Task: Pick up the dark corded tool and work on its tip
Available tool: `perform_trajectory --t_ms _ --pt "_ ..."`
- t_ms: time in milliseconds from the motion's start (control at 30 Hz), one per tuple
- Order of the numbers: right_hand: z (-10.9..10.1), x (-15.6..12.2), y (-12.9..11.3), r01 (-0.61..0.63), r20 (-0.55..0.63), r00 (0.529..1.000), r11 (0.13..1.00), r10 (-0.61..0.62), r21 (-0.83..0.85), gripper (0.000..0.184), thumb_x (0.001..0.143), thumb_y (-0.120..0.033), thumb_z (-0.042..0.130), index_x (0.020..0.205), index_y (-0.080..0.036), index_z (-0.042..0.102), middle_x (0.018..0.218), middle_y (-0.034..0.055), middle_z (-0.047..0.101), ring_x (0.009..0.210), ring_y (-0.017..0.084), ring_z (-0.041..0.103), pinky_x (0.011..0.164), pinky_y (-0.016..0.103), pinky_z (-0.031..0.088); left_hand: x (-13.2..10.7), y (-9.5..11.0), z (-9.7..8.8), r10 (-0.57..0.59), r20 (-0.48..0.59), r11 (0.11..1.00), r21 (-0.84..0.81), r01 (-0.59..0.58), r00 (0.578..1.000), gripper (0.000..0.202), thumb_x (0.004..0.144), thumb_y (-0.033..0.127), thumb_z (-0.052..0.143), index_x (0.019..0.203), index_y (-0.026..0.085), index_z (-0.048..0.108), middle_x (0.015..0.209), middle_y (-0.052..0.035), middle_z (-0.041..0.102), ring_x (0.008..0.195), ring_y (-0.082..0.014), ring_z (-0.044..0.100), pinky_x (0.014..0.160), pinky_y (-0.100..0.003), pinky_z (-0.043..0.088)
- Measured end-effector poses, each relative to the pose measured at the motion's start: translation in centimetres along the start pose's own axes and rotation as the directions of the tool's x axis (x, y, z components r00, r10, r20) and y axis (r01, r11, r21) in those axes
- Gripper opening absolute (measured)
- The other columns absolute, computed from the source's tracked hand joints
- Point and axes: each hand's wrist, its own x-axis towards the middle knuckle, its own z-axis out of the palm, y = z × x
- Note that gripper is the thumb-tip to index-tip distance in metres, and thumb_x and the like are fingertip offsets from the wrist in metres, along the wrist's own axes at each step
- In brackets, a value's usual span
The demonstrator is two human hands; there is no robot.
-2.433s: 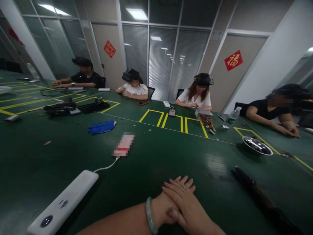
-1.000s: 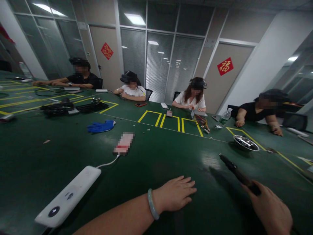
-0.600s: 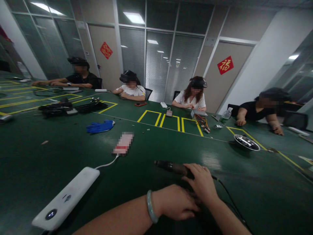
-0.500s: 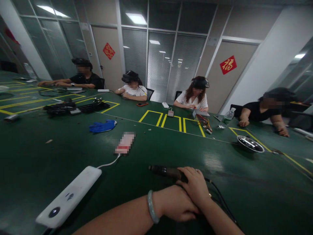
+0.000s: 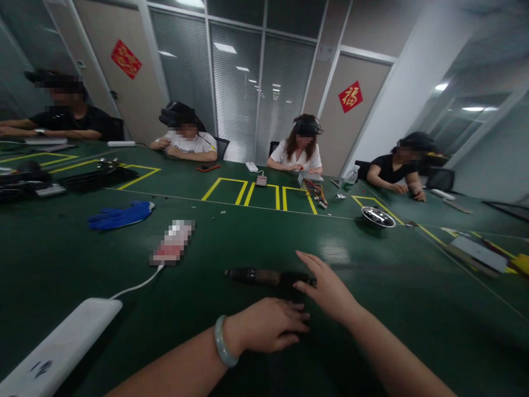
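A dark electric screwdriver [image 5: 264, 277] lies flat on the green table, its narrow tip pointing left. My right hand [image 5: 328, 286] is at its rear end, fingers spread, with the thumb over or against the dark body; I cannot tell whether it presses on it. Nearer to me, my left hand [image 5: 270, 324] is palm down just below the tool, apart from it, fingers loosely stretched and holding nothing. A pale green bangle [image 5: 225, 342] circles my left wrist. The right hand hides part of the screwdriver's back end.
To the left are a white power bank [image 5: 68, 344] cabled to a blurred phone [image 5: 172, 242], and a blue glove [image 5: 122, 215]. Farther off stand a metal bowl [image 5: 378, 217], a plastic bottle [image 5: 347, 183] and coloured wires [image 5: 316, 192]. Several people sit across the table [image 5: 198, 353].
My hands, which overlapped on the screwdriver, have come apart. The left has drawn back toward me and the right has opened at the tool's rear. The view has turned right.
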Motion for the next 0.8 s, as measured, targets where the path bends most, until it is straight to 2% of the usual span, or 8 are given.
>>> perform_trajectory --t_ms 67,167,267,400,500,600,700,800 --pt "-2.6 -1.4 1.7 -0.077 0.001 0.997 0.996 0.077 -0.05 0.051 0.086 -0.033 0.059 0.136 -0.029 0.047 0.124 0.005 0.056 0.111 0.021 0.054 0.095 0.035 0.041 0.1 0.1 -0.1 -0.018 0.02 1.0 -0.011 0.019 1.0 0.038 0.092 0.027 0.051 0.13 0.027 0.054 0.138 -0.0009 0.053 0.133 -0.0198 0.042 0.11 -0.036 0.033" --pt "-4.4 -3.8 3.8 -0.186 0.131 0.97 0.974 0.203 -0.13 0.026 0.086 -0.038 0.06 0.109 -0.026 0.066 0.096 0.0028 0.064 0.084 0.019 0.06 0.075 0.03 0.045 0.3 0.4 -0.2 -0.04 0.029 0.999 -0.017 0.04 0.999 0.038 0.092 0.027 0.051 0.13 0.029 0.053 0.139 0.0005 0.052 0.133 -0.0195 0.042 0.11 -0.037 0.034" --pt "-3.9 -5.6 5.1 -0.245 0.223 0.935 0.956 0.277 -0.16 0.021 0.081 -0.04 0.066 0.094 -0.025 0.068 0.085 0.001 0.063 0.072 0.016 0.059 0.062 0.027 0.042 0.4 0.6 -0.4 -0.05 0.048 0.999 -0.011 0.051 0.998 0.037 0.093 0.027 0.05 0.13 0.03 0.052 0.141 0.001 0.05 0.134 -0.0193 0.041 0.11 -0.038 0.034" --pt "-2.6 -6.4 6.3 -0.277 0.278 0.91 0.95 0.308 -0.144 0.012 0.077 -0.033 0.068 0.084 -0.023 0.067 0.082 0.0006 0.063 0.07 0.015 0.058 0.058 0.024 0.039 0.4 0.5 -0.1 -0.059 0.049 0.998 0.012 0.058 0.997 0.036 0.093 0.027 0.05 0.129 0.032 0.053 0.139 0.002 0.052 0.133 -0.0193 0.043 0.109 -0.038 0.037" --pt "-1.8 -6.0 6.9 -0.37 0.358 0.878 0.925 0.318 0.086 0.013 0.08 -0.033 0.065 0.083 -0.021 0.064 0.079 0.0008 0.065 0.065 0.014 0.059 0.055 0.024 0.041 0.6 0.6 0.1 -0.072 -0.022 0.997 0.034 0.072 0.997 0.035 0.093 0.025 0.05 0.127 0.031 0.055 0.13 0.0015 0.059 0.126 -0.0179 0.05 0.105 -0.036 0.041" --pt "-0.4 -5.2 6.7 -0.465 0.367 0.88 0.703 0.301 0.538 0.024 0.08 -0.04 0.065 0.086 -0.019 0.055 0.077 0.0006 0.066 0.058 0.012 0.059 0.053 0.023 0.046 1.4 0.8 0.0 -0.12 -0.192 0.986 0.092 0.139 0.974 0.031 0.092 0.021 0.049 0.121 0.029 0.059 0.12 -0.0011 0.064 0.119 -0.0179 0.054 0.102 -0.037 0.044" --pt "1.4 -4.1 5.9 -0.349 0.231 0.928 0.461 0.293 0.816 0.034 0.075 -0.045 0.069 0.083 -0.019 0.048 0.075 -0.001 0.065 0.054 0.01 0.057 0.053 0.023 0.048 3.2 0.7 -0.3 -0.194 -0.339 0.953 0.157 0.259 0.92 0.031 0.089 0.018 0.051 0.118 0.026 0.058 0.122 -0.0028 0.061 0.121 -0.0194 0.051 0.105 -0.04 0.04" --pt "2.5 -3.0 5.7 -0.246 0.102 0.937 0.422 0.335 0.873 0.035 0.072 -0.044 0.071 0.086 -0.019 0.051 0.07 -0.0032 0.063 0.05 0.009 0.055 0.049 0.021 0.045 5.9 0.0 -0.4 -0.257 -0.397 0.899 0.237 0.369 0.881 0.036 0.086 0.021 0.055 0.122 0.023 0.054 0.131 -0.0054 0.054 0.127 -0.0231 0.044 0.109 -0.045 0.035"
